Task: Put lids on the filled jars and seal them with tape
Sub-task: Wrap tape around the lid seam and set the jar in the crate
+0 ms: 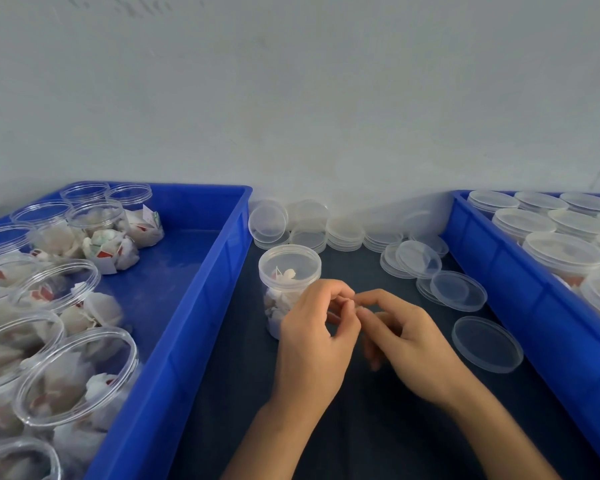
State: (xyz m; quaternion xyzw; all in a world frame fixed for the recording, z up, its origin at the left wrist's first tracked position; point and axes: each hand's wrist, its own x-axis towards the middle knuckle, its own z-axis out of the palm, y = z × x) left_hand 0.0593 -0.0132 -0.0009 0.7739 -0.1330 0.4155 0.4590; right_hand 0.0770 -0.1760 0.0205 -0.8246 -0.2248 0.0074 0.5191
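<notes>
The jar (289,282) with its lid on stands on the desk (378,427) behind my left hand (317,336), light and slippery, so I'd hold its sides; both hands' fingertips meet, maybe pinching tape, I can't tell.

Two blue bins (174,341), one lidded jar (289,271), two hands (312,341).

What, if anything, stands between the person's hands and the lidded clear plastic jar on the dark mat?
Nothing visible. The lidded clear plastic jar stands just beyond the left hand, whose fingers overlap its lower side; contact is unclear. The right hand meets the left fingertip to fingertip beside it. Loose clear lids lie off right.
</notes>
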